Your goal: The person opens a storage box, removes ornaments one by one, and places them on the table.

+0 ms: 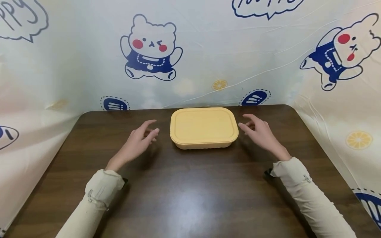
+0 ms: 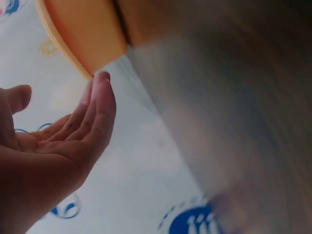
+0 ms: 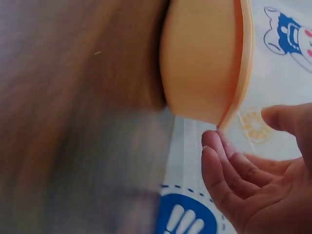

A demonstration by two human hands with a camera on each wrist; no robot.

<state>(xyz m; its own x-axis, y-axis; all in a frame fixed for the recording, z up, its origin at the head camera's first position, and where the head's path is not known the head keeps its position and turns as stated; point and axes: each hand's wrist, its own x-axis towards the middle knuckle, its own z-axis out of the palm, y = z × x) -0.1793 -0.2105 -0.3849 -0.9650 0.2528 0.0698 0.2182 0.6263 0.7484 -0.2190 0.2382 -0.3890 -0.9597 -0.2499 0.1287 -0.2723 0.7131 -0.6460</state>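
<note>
A yellow rectangular lidded box with rounded corners stands near the far edge of the dark wooden table, its lid on. To its left, my left hand hovers with fingers loosely bent and a visible gap to the box. My right hand is on the other side, its fingertips close to the box's right end. Both hands hold nothing. In the left wrist view the fingers of the left hand overlap the box's rim. The right wrist view shows the box's side wall just above the right hand's fingertips.
The brown table has rounded far corners and a light glare near the front. A pale curtain printed with bears and orange slices surrounds it at the back and sides. White sleeves cover both forearms.
</note>
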